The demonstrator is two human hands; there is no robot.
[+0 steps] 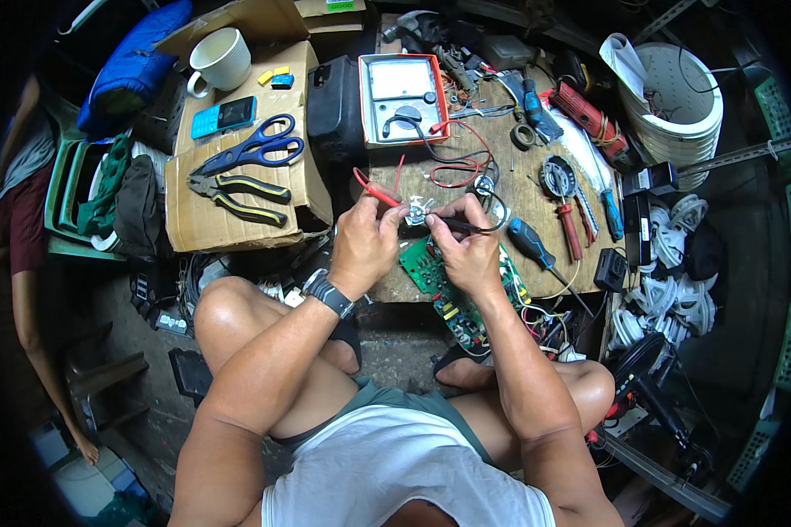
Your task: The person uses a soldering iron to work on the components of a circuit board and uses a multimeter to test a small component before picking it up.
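Note:
My left hand (365, 246) is closed around a red test probe (380, 193), which slants up and away from the fingers. A black test probe (459, 225) is pinched in my right hand (468, 255). Between my fingertips is a small silvery round part (416, 213); both probes point at it, but I cannot tell whether the tips touch. Red and black leads curl back to an analog multimeter (402, 98) with an orange-red edge. Just below my hands, a green circuit board (420, 268) overhangs the wooden bench's near edge, partly hidden by my right hand.
To the left, a cardboard box (185, 215) carries pliers (246, 195), blue-handled scissors (253, 151), a phone (224, 118) and a mug (221, 60). Right of my hands lie a blue-black screwdriver (532, 243) and a red-handled tool (569, 230). Another person sits at far left.

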